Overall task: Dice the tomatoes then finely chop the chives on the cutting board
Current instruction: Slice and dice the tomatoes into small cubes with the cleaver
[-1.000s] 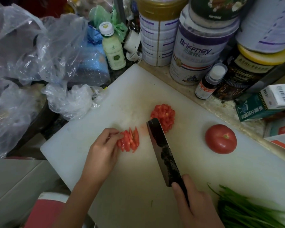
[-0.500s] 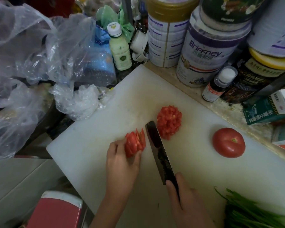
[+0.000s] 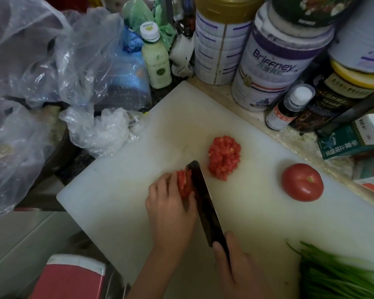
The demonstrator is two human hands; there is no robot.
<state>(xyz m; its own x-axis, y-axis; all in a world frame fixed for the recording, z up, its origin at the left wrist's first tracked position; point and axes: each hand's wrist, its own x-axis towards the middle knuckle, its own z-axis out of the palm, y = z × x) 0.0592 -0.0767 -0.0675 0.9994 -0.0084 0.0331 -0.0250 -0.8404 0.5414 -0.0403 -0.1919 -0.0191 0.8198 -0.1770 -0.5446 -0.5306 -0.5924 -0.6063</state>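
Note:
On the white cutting board (image 3: 121, 190) lies a heap of diced tomato (image 3: 224, 157) near the middle. A whole red tomato (image 3: 302, 181) sits to its right. My left hand (image 3: 171, 209) holds a bunch of tomato slices (image 3: 184, 182) upright, fingers curled round them. My right hand (image 3: 240, 268) grips the handle of a dark cleaver (image 3: 205, 203), whose blade stands against the right side of the slices. Green chives (image 3: 341, 275) lie at the board's lower right corner.
Large tins (image 3: 274, 67), a small dark bottle (image 3: 289, 106), a pale green bottle (image 3: 157, 59) and boxes (image 3: 354, 139) crowd the back edge. Crumpled plastic bags (image 3: 52, 67) fill the left. A red and white box (image 3: 71, 279) sits below the board.
My left hand turned the tomato slices and gathered them against the blade. The cleaver shifted left to meet the slices. The camera moved slightly.

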